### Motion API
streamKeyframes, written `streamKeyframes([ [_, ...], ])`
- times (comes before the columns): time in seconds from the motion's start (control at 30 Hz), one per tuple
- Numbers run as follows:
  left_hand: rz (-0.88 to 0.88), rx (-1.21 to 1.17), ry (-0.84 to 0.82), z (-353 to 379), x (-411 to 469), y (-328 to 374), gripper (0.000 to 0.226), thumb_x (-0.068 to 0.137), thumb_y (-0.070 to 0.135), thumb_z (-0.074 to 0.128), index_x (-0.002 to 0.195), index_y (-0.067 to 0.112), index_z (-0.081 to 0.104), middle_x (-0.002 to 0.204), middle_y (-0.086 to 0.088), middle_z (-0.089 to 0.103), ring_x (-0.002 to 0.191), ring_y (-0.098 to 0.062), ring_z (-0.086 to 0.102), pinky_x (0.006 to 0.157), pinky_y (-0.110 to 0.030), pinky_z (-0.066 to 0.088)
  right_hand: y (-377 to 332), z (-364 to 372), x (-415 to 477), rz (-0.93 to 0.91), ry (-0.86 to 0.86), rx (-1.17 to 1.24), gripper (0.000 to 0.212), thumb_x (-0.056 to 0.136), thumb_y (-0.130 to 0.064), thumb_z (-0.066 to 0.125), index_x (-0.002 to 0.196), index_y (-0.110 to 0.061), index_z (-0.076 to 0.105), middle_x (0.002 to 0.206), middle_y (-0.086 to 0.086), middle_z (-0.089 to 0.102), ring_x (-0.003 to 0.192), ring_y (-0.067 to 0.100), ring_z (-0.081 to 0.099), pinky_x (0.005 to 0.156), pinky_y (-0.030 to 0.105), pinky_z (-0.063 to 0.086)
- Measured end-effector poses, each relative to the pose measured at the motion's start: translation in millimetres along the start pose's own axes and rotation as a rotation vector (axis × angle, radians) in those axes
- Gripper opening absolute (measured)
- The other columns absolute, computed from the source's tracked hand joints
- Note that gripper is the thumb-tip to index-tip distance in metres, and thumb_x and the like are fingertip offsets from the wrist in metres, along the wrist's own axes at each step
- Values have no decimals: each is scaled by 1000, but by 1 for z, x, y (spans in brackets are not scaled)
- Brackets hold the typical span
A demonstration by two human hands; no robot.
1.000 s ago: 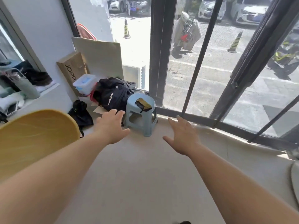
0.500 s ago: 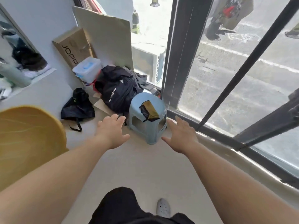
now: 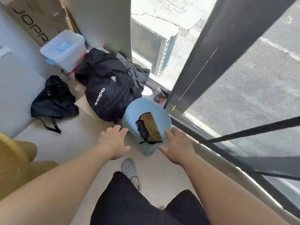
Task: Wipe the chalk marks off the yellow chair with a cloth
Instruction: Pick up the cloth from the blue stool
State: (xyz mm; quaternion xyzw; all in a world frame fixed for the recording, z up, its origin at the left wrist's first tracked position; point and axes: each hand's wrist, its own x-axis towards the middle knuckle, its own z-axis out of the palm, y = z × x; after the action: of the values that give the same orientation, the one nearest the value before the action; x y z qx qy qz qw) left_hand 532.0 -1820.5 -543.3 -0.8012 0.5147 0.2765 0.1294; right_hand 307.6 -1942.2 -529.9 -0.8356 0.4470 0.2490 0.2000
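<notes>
Your one view comes from the camera on your head, tipped steeply down and forward at the floor (image 3: pixel 78 140) in front of you. Your left hand (image 3: pixel 113 142) and right hand (image 3: pixel 177 146) reach in from the bottom corners and sit near mid-frame, close to the lens, on either side of the blue stool (image 3: pixel 138 109). Your legs (image 3: pixel 129 200) and one shoe (image 3: pixel 129 168) fill the bottom centre. The wide lens bends the window frame (image 3: pixel 211 51) along the right and takes in the backpack (image 3: pixel 110 95) and cardboard box (image 3: pixel 37 18) at top left. The yellow chair (image 3: pixel 14 159) is cut off by the left edge.
</notes>
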Motion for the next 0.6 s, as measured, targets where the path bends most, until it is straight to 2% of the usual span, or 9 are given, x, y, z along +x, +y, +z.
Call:
streamKeyframes([
  [0.27,-62,-167,-177,77,151,4,78,87,58,54,152,27,26,152,-4,35,134,-30,39,104,-47,39,5,64,159,-116,-204,5,76,96,-62,46,160,-32,16,168,-1,12,151,28,17,118,50,29],
  [0.47,-182,-368,-297,154,206,18,80,91,56,55,157,30,18,155,-6,32,138,-31,38,107,-47,41,18,130,239,-265,-320,-91,74,97,-59,48,159,-34,16,170,-3,8,153,32,14,117,51,28],
  [0.53,-174,-388,-305,170,212,23,83,89,58,55,157,40,11,160,-7,26,141,-32,35,108,-49,40,20,146,249,-308,-333,-114,75,96,-58,50,159,-35,15,170,-2,6,153,34,12,117,51,27],
  [0.6,-182,-375,-293,181,215,27,85,89,57,55,156,46,4,165,-8,12,144,-35,29,111,-49,37,21,156,252,-331,-315,-126,77,96,-57,51,159,-37,12,170,-2,3,153,35,9,117,51,24],
])
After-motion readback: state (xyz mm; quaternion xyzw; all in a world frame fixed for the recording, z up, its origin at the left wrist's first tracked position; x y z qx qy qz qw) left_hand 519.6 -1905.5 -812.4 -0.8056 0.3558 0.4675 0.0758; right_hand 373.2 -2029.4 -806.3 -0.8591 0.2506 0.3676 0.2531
